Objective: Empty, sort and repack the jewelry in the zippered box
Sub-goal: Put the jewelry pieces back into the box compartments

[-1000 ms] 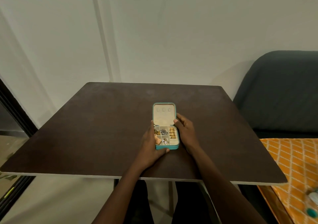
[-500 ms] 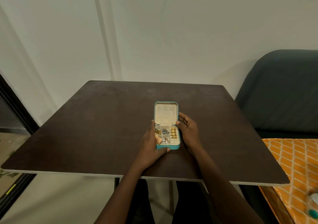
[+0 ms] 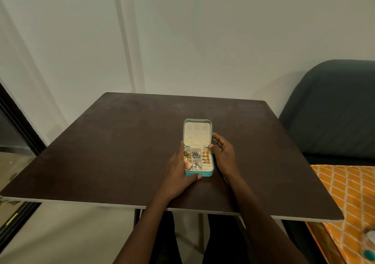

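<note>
Head view. A small teal zippered box [image 3: 198,173] is lying open near the middle of a dark brown counter [image 3: 113,152], its cream-lined lid [image 3: 197,134] standing up at the far side. Its tray is divided into compartments: gold pieces [image 3: 205,156] are filling the right one, small silver pieces [image 3: 195,154] the upper middle, and a large orange-gold piece [image 3: 188,163] the left. The left hand [image 3: 179,174] is cupping the box's left side, thumb curling against its near edge. The right hand [image 3: 223,154] is resting against the right side, fingers relaxed and slightly spread, thumb touching the rim. A dark sofa [image 3: 332,111] and an orange patterned cloth [image 3: 349,198] are lying to the right.
</note>
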